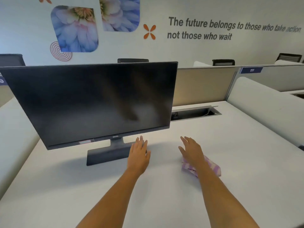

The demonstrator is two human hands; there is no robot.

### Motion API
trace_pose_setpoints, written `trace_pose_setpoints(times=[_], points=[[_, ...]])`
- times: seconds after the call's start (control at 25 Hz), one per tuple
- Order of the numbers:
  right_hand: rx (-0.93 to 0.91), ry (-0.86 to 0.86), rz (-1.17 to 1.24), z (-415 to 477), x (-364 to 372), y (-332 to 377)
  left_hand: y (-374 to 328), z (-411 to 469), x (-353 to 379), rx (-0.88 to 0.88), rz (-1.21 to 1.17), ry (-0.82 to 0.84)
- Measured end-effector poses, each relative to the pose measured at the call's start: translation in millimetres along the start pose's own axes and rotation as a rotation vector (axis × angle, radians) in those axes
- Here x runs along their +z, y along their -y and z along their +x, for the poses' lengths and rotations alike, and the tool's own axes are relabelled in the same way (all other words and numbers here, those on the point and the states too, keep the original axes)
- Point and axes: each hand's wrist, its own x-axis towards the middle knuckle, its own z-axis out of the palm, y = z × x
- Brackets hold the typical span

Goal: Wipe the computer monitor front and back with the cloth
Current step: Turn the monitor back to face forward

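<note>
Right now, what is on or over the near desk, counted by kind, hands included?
Monitor: 1
Cloth: 1
Hands: 2, left hand and right hand
Total: 4

- White desk (pixel 230 145), flat matte top, fills most of the view.
- Monitor (pixel 92 102) stands on the desk's left half on a dark rectangular base (pixel 107 156); only the base touches the top.
- Purple-and-white striped cloth (pixel 212 165) lies crumpled on the desk right of the base and well apart from it, part hidden under the right hand (pixel 191 149).
- Cable hatch (pixel 194 113) is set into the desk's far edge, lid raised, just behind the monitor's right corner.
- Beige partition (pixel 204 86) runs along the far edge.
</note>
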Motion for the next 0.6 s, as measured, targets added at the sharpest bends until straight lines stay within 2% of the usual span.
trace_pose_setpoints(times=[0.12, 0.24, 0.44, 0.52, 0.6], points=[[-0.025, 0.131, 0.003, -11.3, 5.3, -48.5, -47.0, -0.4, 43.5, -0.088, -0.129, 0.120], [-0.073, 0.209, 0.136, -20.2, 13.4, -88.7, -94.6, 2.1, 81.7, -0.231, -0.382, 0.223], [-0.103, 0.185, 0.259, -15.9, 20.4, -113.1, -154.7, 6.7, 106.7, -0.525, -0.718, 0.378], [-0.107, 0.198, 0.318, -12.4, 17.5, -116.2, -170.6, 10.9, 104.2, -0.593, -0.840, 0.344], [-0.110, 0.206, 0.417, -7.8, 8.6, -120.7, -185.3, 21.4, 97.2, -0.593, -0.845, 0.206]])
